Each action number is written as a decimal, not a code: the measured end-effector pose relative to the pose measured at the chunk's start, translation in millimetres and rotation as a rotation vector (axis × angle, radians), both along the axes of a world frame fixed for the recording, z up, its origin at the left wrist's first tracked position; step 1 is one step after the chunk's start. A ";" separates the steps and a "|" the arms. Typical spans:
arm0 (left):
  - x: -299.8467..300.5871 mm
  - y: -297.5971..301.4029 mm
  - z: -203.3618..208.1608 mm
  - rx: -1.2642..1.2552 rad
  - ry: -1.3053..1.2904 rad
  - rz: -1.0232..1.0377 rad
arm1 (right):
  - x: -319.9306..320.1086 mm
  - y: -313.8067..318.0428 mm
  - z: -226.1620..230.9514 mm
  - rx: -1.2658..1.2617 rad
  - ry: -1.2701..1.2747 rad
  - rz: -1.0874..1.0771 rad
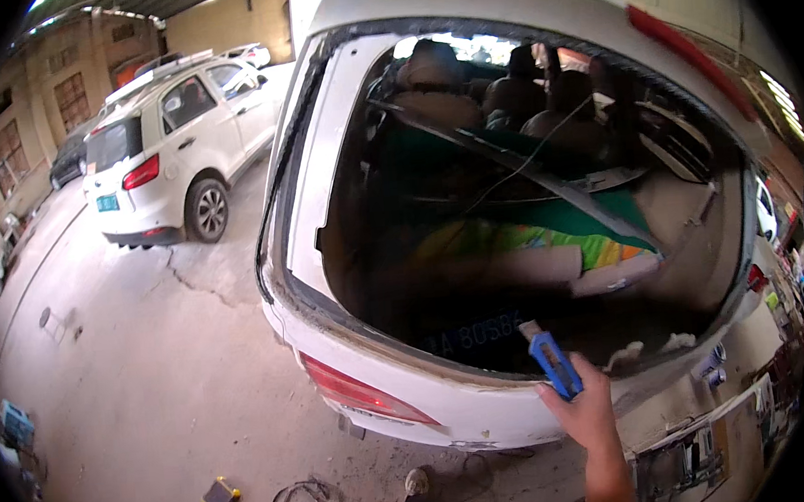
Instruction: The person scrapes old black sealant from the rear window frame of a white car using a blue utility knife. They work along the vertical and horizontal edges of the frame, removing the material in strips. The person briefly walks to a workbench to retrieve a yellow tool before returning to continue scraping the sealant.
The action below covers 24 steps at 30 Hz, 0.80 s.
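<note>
My right hand [584, 404] is closed round a blue utility knife [555, 365], with its tip pointing up and away over the lower edge of a rear window opening. That opening belongs to a white car [488, 411], and no glass shows in it. Dark, rough residue runs along the frame [295, 156]. Through the opening I see seats [434, 85], a long grey bar [546, 180], green cloth [618, 212] and a bright patterned piece [597, 247]. White scraps [679, 341] lie by the lower right edge. My left hand is out of the picture.
Another white car [172, 155] is parked at the left. On the concrete floor are a small yellow-and-black item [221, 496], a dark cable [298, 496] and a small stool [53, 322]. A cluttered bench [705, 444] stands at the right.
</note>
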<state>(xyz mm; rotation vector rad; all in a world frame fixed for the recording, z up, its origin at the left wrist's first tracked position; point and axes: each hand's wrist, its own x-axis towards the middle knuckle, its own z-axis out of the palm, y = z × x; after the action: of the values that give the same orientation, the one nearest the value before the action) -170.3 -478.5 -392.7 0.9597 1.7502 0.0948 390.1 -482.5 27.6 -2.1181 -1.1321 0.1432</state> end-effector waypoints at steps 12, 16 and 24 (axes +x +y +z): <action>29.3 -47.7 -61.0 0.182 -0.076 -0.102 | -17.7 85.1 -28.9 -0.089 -0.489 0.469; 31.9 -29.9 -86.8 0.171 -0.079 -0.139 | -23.5 93.4 -27.8 -0.072 -0.586 0.434; 37.7 10.9 -11.1 -0.019 -0.019 -0.040 | -27.4 91.6 -29.3 -0.043 -0.414 0.389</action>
<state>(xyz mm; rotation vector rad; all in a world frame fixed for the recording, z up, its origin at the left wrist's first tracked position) -132.6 -467.6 -403.8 0.9761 1.7109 0.0614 362.7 -390.8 -1.7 -1.9919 -1.7945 -0.0999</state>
